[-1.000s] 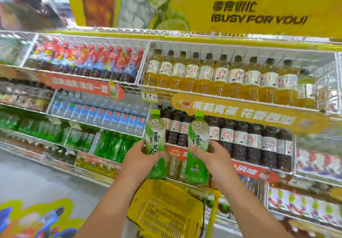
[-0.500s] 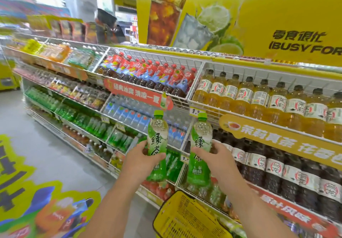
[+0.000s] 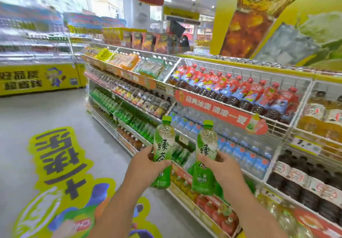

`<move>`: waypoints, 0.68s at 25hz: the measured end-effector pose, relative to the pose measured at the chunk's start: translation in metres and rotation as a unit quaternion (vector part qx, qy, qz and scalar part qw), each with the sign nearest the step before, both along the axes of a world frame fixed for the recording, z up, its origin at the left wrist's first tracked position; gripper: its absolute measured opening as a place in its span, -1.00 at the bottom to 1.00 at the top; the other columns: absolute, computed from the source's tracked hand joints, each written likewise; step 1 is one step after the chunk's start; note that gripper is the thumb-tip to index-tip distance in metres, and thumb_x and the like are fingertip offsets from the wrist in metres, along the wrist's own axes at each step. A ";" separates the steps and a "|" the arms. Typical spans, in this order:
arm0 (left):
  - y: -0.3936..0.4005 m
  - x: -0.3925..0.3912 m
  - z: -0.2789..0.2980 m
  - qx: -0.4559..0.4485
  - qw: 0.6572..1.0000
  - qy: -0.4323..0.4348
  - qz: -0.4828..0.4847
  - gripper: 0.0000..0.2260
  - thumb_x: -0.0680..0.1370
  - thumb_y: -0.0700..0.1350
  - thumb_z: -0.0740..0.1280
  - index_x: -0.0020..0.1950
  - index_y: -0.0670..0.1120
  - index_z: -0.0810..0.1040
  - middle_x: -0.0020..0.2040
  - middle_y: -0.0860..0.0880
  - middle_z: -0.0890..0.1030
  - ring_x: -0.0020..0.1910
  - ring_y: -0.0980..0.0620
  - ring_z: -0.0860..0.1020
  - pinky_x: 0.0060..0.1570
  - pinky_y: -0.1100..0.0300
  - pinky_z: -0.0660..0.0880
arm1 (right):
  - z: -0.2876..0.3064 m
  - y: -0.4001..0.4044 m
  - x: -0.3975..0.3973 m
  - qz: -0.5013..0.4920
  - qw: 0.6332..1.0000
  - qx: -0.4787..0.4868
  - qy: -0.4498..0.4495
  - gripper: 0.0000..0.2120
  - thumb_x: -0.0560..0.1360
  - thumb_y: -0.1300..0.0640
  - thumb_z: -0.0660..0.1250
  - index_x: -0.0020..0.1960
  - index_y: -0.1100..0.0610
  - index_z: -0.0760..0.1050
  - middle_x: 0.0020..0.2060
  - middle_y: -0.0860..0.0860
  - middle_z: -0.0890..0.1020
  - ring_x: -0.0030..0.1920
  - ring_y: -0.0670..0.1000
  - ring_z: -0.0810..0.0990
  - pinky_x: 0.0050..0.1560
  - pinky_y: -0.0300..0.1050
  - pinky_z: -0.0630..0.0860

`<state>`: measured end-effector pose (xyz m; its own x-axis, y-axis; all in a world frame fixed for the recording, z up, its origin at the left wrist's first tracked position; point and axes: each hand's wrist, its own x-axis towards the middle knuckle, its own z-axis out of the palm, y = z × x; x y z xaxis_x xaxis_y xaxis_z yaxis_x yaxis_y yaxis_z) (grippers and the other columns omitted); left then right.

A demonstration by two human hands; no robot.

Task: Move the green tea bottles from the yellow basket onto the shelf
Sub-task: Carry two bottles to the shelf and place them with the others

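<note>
Left hand (image 3: 143,165): curled round the middle of a green tea bottle; thumb laid across the front of the label, fingers wrapped behind it.
Left bottle (image 3: 163,152): held upright, its green cap above the fingers, its base below the palm.
Right hand (image 3: 220,167): closed round a second green tea bottle at mid-height; thumb seen on the label, fingers hidden behind.
Right bottle (image 3: 205,162): held upright just beside the left bottle, the two kept apart; cap above the fingers, base below them.
Shelf (image 3: 212,106): seen beyond the fingertips of both hands, stocked in rows with red-capped, blue-labelled, dark and amber drinks.
Green bottles on shelf (image 3: 127,115): ranged on a lower tier, beyond and to the left of the left fingers.
Floor sticker (image 3: 61,160): laid on the grey floor, below and left of the left hand.
</note>
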<state>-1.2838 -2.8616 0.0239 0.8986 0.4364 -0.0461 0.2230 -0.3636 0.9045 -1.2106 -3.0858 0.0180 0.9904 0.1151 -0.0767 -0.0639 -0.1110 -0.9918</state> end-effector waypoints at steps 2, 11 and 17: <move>0.048 0.003 -0.001 0.007 1.000 0.006 0.013 -0.62 0.36 0.06 0.59 0.16 0.12 0.66 -0.05 0.16 0.71 -0.07 0.15 0.67 0.04 0.05 0.63 | 0.001 0.048 0.007 0.015 1.000 0.006 0.004 -0.66 0.40 0.05 0.61 0.14 0.04 0.64 -0.09 -0.06 0.76 -0.22 -0.08 0.74 -0.30 -0.15 0.59; 0.177 0.066 -0.024 -0.019 0.998 -0.007 0.058 -0.54 0.39 0.04 0.58 0.27 0.17 0.61 -0.05 0.20 0.70 -0.06 0.16 0.68 0.04 0.02 0.64 | -0.019 0.201 0.087 0.053 0.999 0.000 -0.003 -0.65 0.39 0.03 0.60 0.14 0.03 0.65 -0.06 -0.08 0.76 -0.09 -0.05 0.75 -0.14 -0.08 0.65; 0.237 0.145 -0.039 -0.012 0.996 -0.004 0.085 -0.64 0.32 0.09 0.56 0.08 0.31 0.62 -0.03 0.22 0.70 -0.02 0.17 0.67 0.05 -0.02 0.64 | -0.039 0.291 0.182 0.067 0.997 0.028 0.016 -0.60 0.37 0.03 0.63 0.15 0.07 0.63 -0.02 -0.03 0.74 -0.06 0.00 0.74 0.01 0.09 0.68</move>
<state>-1.1390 -2.6242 -0.0146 0.8125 0.5808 -0.0509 0.2717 -0.2999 0.9145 -1.0289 -2.7948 -0.0211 0.9627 0.2521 -0.0981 -0.0842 -0.0652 -0.9943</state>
